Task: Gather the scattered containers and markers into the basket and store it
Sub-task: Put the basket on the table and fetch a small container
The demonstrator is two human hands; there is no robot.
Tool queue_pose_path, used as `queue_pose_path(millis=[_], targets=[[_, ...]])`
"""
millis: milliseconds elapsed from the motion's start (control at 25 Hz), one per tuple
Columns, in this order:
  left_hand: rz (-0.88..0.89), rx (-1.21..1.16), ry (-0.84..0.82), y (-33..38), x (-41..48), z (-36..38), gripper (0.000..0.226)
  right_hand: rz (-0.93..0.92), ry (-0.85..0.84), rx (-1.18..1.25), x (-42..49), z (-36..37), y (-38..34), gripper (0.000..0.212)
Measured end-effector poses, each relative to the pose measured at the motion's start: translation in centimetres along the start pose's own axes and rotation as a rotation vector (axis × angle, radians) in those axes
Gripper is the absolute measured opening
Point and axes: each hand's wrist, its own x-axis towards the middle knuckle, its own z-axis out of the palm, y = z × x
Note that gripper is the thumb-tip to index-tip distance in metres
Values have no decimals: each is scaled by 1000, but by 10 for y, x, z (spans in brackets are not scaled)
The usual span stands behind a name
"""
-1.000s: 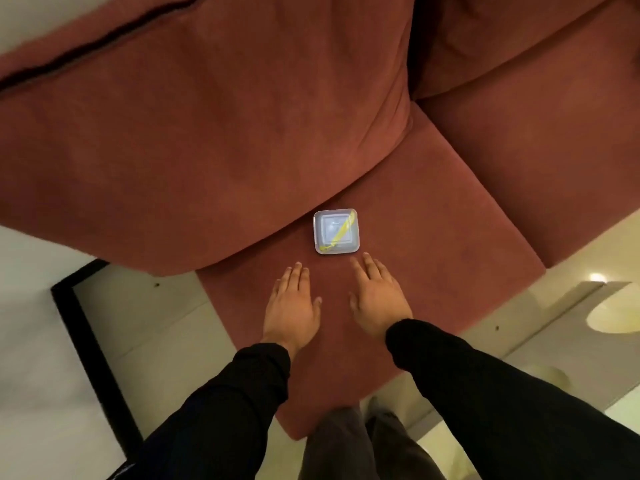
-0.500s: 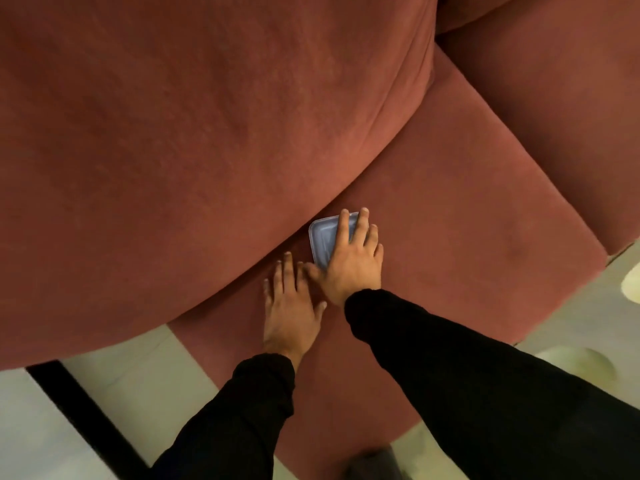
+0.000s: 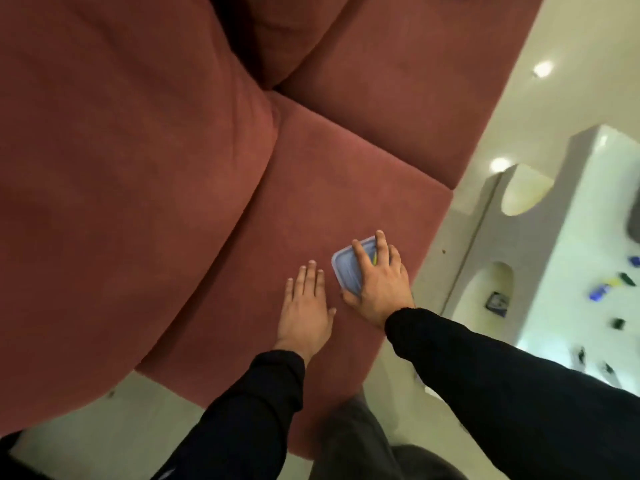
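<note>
A small square clear container [image 3: 344,268] with a bluish lid and a bit of yellow showing lies on the red sofa seat [image 3: 346,174]. My right hand [image 3: 377,285] is over it, fingers spread across the lid and thumb at its near edge, gripping it. My left hand [image 3: 306,310] lies flat on the cushion just left of the container, fingers apart, holding nothing. No basket is in view.
A big red back cushion [image 3: 121,168] rises to the left. To the right stands a white table [image 3: 588,237] with arched cut-outs, carrying several small blue, yellow and dark items [image 3: 602,292]. Pale floor [image 3: 433,271] lies between sofa and table.
My right hand reached onto the container and closed over it, then drew it toward the seat's right edge. The view swung right, bringing the white table in.
</note>
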Motion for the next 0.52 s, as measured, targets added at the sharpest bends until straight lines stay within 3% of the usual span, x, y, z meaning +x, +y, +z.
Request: queue_pose_path(millis=[280,520], targets=[[545,267,36,209,-51,-17,72,409,277,124,-209,-34,174,95],[864,374,-61,385,-187,84,73,789,388,368,-437,50,295,94]])
